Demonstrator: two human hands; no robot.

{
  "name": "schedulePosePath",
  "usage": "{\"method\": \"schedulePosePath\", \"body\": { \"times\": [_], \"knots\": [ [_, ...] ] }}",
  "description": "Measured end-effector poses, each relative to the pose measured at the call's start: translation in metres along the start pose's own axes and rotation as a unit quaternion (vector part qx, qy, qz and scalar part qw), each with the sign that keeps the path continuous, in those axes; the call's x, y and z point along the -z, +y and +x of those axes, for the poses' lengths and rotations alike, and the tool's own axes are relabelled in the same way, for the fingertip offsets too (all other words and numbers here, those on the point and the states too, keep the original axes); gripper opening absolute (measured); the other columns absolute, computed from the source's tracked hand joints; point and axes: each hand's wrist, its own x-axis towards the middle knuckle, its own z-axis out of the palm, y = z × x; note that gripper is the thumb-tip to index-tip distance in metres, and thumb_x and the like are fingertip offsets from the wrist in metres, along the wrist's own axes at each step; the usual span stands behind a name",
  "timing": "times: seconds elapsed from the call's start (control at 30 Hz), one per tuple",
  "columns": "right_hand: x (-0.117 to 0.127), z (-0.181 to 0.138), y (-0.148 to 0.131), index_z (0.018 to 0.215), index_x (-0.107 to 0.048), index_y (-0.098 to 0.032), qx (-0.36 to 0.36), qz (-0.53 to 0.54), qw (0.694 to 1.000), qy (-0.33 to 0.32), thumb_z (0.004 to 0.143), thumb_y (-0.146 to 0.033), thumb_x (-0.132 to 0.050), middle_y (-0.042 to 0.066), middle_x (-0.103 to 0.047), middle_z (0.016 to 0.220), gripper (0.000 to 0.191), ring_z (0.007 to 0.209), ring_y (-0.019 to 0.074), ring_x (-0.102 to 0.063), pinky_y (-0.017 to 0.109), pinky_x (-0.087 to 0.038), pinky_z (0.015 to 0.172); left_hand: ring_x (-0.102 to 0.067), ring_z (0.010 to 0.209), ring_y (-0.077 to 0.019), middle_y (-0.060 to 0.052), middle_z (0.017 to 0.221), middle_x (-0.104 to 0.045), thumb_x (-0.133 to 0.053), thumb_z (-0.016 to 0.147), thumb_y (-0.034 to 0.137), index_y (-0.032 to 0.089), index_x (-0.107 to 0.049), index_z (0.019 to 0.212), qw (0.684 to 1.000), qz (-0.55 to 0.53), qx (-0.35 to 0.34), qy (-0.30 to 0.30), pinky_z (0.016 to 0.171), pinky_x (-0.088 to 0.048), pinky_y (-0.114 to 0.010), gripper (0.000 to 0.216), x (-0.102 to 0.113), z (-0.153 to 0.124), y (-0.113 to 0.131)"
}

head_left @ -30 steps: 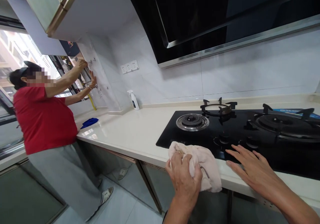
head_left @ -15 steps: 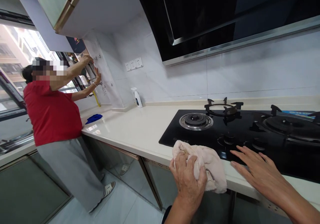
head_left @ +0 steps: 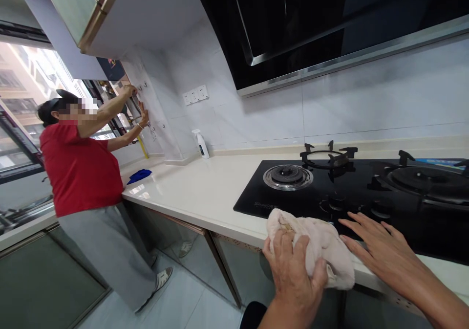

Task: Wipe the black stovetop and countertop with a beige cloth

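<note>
My left hand (head_left: 295, 265) grips a crumpled, pale pink cloth (head_left: 326, 243) at the counter's front edge, just before the black gas hob (head_left: 252, 192). Part of the cloth drapes over the edge. To its right, my right hand (head_left: 377, 238) holds nothing; its fingers are spread over the front of the hob, near the control knobs (head_left: 336, 203). A round pan support (head_left: 328, 158) sits off its burner at the back of the hob, leaving the left burner (head_left: 288, 176) uncovered.
A white spray bottle (head_left: 201, 144) stands against the wall on the counter (head_left: 190, 182). Farther left lies a blue cloth (head_left: 139, 176). A person in a red shirt (head_left: 86, 172) reaches toward the wall by the window. The range hood (head_left: 311, 31) overhangs the hob.
My left hand has slid the pink cloth to the right along the counter edge, closer to my right hand. My right hand has barely moved.
</note>
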Motion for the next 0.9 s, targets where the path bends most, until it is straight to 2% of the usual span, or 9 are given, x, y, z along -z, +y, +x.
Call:
{"method": "schedulePosePath", "body": {
  "times": [0.17,0.37,0.53,0.7,0.9],
  "knots": [
    [0.001,-0.001,0.002,0.138,-0.066,-0.029,0.015,-0.012,1.000,-0.008,0.097,-0.068,-0.030,0.010,-0.057,0.153,0.067,0.145,0.0354,-0.048,0.064,-0.034,0.118,-0.059,0.123,-0.0348,-0.008,0.126,-0.070,-0.068,0.086,0.060,0.034,-0.065,0.128,0.999,-0.003,-0.044,0.004,0.107,-0.038,-0.060,0.049,-0.004,-0.005,0.004],
    [0.000,-0.002,0.003,0.140,-0.065,-0.029,0.015,-0.013,1.000,-0.012,0.098,-0.068,-0.030,0.010,-0.056,0.154,0.067,0.146,0.0348,-0.047,0.063,-0.033,0.119,-0.060,0.123,-0.0325,-0.008,0.127,-0.070,-0.069,0.084,0.067,0.034,-0.067,0.125,0.998,-0.004,-0.066,-0.024,0.106,-0.040,-0.054,0.053,0.000,0.002,-0.012],
    [0.005,-0.001,-0.004,0.139,-0.065,-0.029,0.008,-0.010,1.000,-0.018,0.099,-0.067,-0.029,0.009,-0.056,0.154,0.066,0.147,0.0340,-0.045,0.061,-0.032,0.120,-0.062,0.122,-0.0306,-0.010,0.123,-0.070,-0.068,0.087,0.055,0.029,-0.068,0.119,0.996,-0.011,-0.087,0.001,0.104,-0.044,-0.050,0.042,0.006,0.009,-0.029],
    [0.011,0.000,-0.009,0.138,-0.066,-0.027,-0.006,-0.007,1.000,-0.027,0.098,-0.066,-0.030,0.010,-0.056,0.154,0.066,0.147,0.0327,-0.045,0.060,-0.031,0.120,-0.061,0.122,-0.0306,-0.011,0.122,-0.069,-0.065,0.087,0.045,0.027,-0.067,0.115,0.994,0.021,-0.110,0.005,0.100,-0.048,-0.047,0.033,0.015,0.014,-0.059],
    [0.013,0.001,-0.012,0.139,-0.066,-0.028,-0.010,-0.006,0.999,-0.037,0.099,-0.067,-0.028,0.009,-0.055,0.155,0.068,0.149,0.0325,-0.043,0.060,-0.030,0.121,-0.060,0.122,-0.0302,-0.012,0.123,-0.066,-0.057,0.092,0.038,0.026,-0.064,0.120,0.984,0.090,-0.152,0.032,0.102,-0.048,-0.048,0.031,0.031,0.020,-0.122]
  ]
}}
